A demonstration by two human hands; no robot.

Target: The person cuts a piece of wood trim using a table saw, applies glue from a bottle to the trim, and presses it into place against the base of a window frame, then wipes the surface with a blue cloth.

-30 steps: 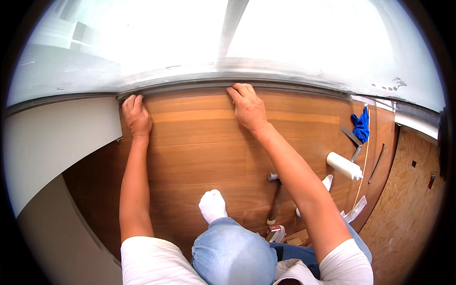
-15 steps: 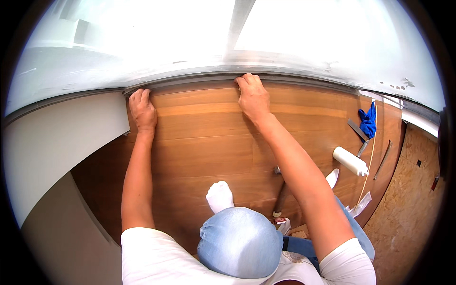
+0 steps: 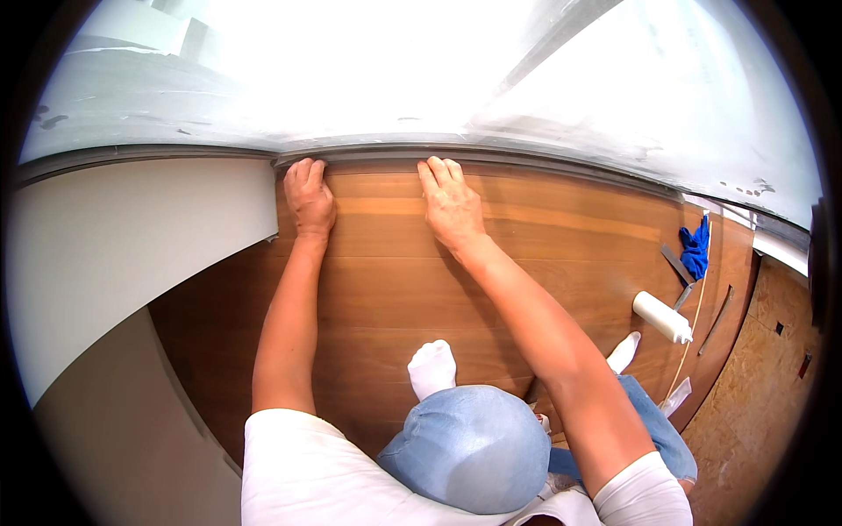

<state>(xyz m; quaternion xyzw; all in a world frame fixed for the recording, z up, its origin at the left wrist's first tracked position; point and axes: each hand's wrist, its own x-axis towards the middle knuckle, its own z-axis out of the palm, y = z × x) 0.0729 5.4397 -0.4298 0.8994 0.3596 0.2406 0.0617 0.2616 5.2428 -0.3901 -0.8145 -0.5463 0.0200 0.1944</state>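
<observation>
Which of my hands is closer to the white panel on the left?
Your left hand: it is at the dark rail beside the white panel; your right hand is farther right along that rail.

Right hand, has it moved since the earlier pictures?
Yes, leftward: the right hand has shifted along the dark strip, closer to the white panel.

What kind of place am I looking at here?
Probably a room being renovated or fitted out: wood-plank flooring gives way to what looks like bare strand board at the right, and a white nozzled bottle lies on the planks near a crumpled blue cloth.
</observation>
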